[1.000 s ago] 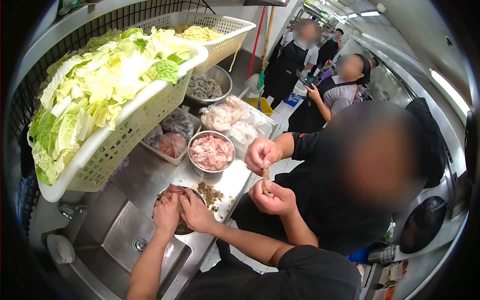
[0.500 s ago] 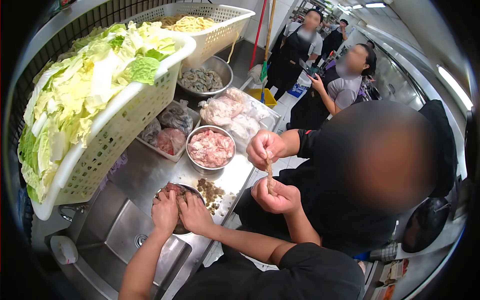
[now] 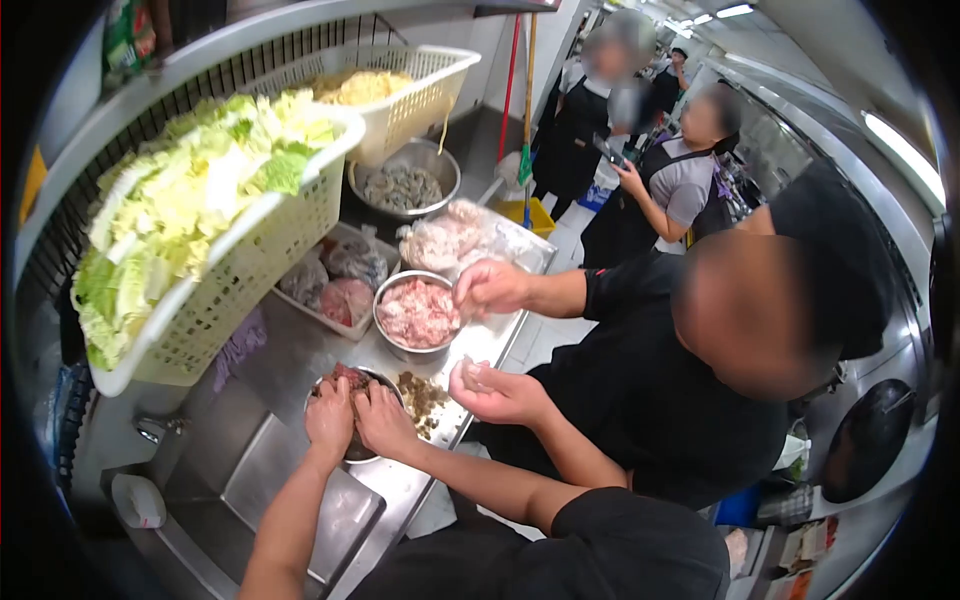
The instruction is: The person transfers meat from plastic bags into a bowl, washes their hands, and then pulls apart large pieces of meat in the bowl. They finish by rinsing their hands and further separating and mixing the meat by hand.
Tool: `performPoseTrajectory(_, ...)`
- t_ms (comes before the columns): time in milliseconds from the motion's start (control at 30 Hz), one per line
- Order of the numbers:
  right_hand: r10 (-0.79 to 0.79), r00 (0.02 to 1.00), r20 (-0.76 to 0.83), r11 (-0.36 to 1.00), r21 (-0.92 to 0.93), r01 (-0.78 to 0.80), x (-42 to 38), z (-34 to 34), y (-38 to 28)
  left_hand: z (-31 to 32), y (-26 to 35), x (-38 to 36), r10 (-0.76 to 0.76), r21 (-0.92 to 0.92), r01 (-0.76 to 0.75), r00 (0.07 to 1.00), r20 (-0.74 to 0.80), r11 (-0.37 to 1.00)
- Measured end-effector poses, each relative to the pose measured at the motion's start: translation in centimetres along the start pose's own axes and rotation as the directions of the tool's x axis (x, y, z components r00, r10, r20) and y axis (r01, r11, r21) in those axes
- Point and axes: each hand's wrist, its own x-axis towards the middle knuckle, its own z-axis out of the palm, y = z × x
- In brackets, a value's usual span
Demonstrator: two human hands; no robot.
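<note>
My left hand [image 3: 330, 415] and my right hand [image 3: 384, 422] are side by side in a metal bowl [image 3: 393, 377] at the sink's edge. Their fingers are curled into dark reddish meat [image 3: 347, 378]; the fingertips are buried from view. Small brown chunks [image 3: 424, 402] lie scattered on the steel counter just right of this bowl. Beyond it stands a second metal bowl [image 3: 418, 354] heaped with pale pink raw meat [image 3: 418, 312]. A co-worker's two hands are near that bowl, one at its rim and one lower, palm up.
Baskets of torn cabbage [image 3: 200, 190] and noodles [image 3: 365, 88] overhang the left side. Farther back are bagged meat [image 3: 440, 240], a tub of bags [image 3: 345, 325] and a bowl of shrimp [image 3: 400, 188]. The sink [image 3: 270, 480] is below my left arm. A co-worker [image 3: 640, 400] stands close at right.
The co-worker's hands, which held a thin brownish strip between them, have separated and moved left toward the pink meat bowl. My hands stay in the same bowl; the view has shifted slightly.
</note>
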Motion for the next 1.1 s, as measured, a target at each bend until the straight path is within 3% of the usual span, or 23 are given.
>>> performPoseTrajectory(33, -0.040, 0.996, -0.078, 0.999, -0.009, 0.040, 0.1, -0.2, 0.0, -0.3, 0.2, -0.1, -0.011, 0.003, 0.011, 1.000, 0.009, 1.000)
performPoseTrajectory(267, -0.035, 0.992, -0.117, 0.996, 0.072, 0.044, -0.4, 0.2, 0.6, -0.5, 0.2, -0.8, -0.073, -0.101, 0.078, 0.996, 0.059, 0.992)
performPoseTrajectory(433, 0.101, 0.986, -0.131, 0.920, 0.390, -0.042, -0.7, 0.9, 1.3, -1.2, 0.3, -2.3, -0.147, -0.183, 0.174, 0.977, 0.155, 0.967)
performPoseTrajectory(500, 0.134, 0.980, -0.146, 0.867, 0.496, -0.044, -0.3, 0.2, 1.3, -2.0, 1.1, -3.1, -0.274, -0.373, 0.328, 0.943, 0.192, 0.868)
performPoseTrajectory(567, 0.217, 0.961, -0.171, 0.786, 0.615, -0.068, 0.3, 0.2, 1.5, -2.5, 2.3, -3.7, -0.313, -0.474, 0.367, 0.930, 0.191, 0.801)
performPoseTrajectory(633, 0.186, 0.972, -0.146, 0.838, 0.541, -0.079, 0.4, 0.4, 1.6, -2.5, 3.2, -4.4, -0.330, -0.591, 0.371, 0.927, 0.182, 0.716)
performPoseTrajectory(700, 0.132, 0.990, -0.055, 0.925, 0.366, -0.103, 0.9, 0.1, 1.8, -1.8, 3.2, -5.0, -0.306, -0.531, 0.311, 0.947, 0.100, 0.788)
performPoseTrajectory(733, 0.129, 0.990, -0.058, 0.925, 0.366, -0.099, 1.3, 0.0, 1.7, -1.4, 3.2, -5.2, -0.274, -0.461, 0.255, 0.961, 0.028, 0.850)
performPoseTrajectory(900, 0.083, 0.997, 0.004, 0.943, 0.322, -0.080, 2.6, 0.1, 1.9, -0.3, 1.3, -5.4, -0.213, -0.592, 0.116, 0.972, -0.097, 0.798)
performPoseTrajectory(1100, 0.079, 0.995, 0.055, 0.951, 0.295, -0.092, 2.7, -0.7, 1.2, -0.2, 0.5, -5.6, -0.208, -0.638, 0.119, 0.976, -0.065, 0.761)
